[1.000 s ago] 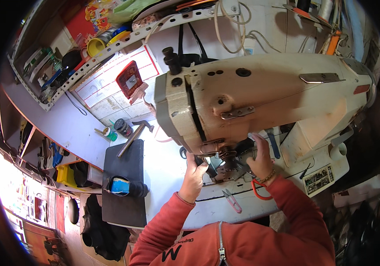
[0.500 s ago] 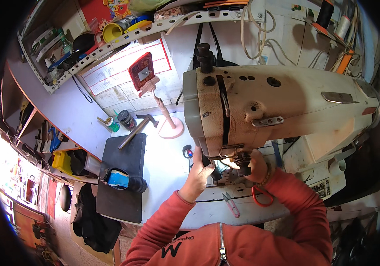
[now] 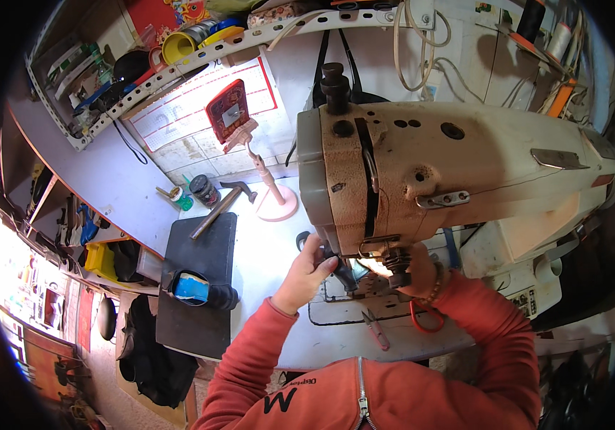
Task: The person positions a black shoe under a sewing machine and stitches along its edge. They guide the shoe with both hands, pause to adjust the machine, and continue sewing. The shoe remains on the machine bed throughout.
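Cream-painted, rust-flecked metal sewing machine [image 3: 451, 172] filling the right of the head view, standing on a white worktable [image 3: 271, 251] and seen from above. Needle end turned toward the person, likely so that both hands can reach in from below.

Left hand [image 3: 306, 269] raised from its red sleeve to the needle end, fingers curled and pinched on a dark strip of material [image 3: 343, 276], thumb on top. Strip lying on the machine bed just under the needle end, held low and flat, seemingly to steady it there.

Right hand [image 3: 416, 266] tucked close behind the needle bar, beaded bracelet [image 3: 433, 285] at the wrist. Mostly hidden by the machine's head; cannot tell whether clenched or loose, or holding anything.

Small pink-handled thread snips [image 3: 377, 331] lying on the table just below the hands, beside a thin red loop [image 3: 426, 319]; probably kept there for a quick grab.

Further left, well apart from the hands: black rectangular mat [image 3: 203, 322] overhanging the table edge, bearing a blue-and-black roll [image 3: 200, 288]. Wooden-handled hammer [image 3: 221, 208] resting at the mat's far end, head toward the wall. Pink round-footed stand [image 3: 275, 201] upright beside it, carrying a red rectangular device [image 3: 227, 111] tilted toward the person, presumably for easy viewing. Perforated metal shelf [image 3: 178, 61] above, crowded with tape rolls and tins.
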Motion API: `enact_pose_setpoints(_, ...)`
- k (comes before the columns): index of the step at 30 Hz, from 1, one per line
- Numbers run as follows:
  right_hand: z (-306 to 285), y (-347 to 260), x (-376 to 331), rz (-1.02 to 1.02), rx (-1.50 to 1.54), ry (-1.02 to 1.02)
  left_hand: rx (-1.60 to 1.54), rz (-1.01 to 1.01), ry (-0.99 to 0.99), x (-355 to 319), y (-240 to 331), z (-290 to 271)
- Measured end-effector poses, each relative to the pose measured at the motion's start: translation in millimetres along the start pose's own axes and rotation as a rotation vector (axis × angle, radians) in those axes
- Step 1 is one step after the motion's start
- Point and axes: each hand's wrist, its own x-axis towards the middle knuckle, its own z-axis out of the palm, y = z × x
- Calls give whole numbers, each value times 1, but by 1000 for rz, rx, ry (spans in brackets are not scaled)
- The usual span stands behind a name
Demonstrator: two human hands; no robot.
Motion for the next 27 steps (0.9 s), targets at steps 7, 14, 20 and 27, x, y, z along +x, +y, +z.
enact_pose_setpoints(7,-3,-1,-6,-79,12,-61,7,0,143,-3,-3,18)
enact_pose_setpoints(14,-6,-11,-2,-219,-73,-30,86,15,162,5,3,18)
enact_pose_setpoints(20,-3,-18,-1,-203,-101,-32,49,65,249,5,-4,24)
enact_pose_setpoints(27,11,-17,-10,-174,-130,60,389,134,128,9,7,6)
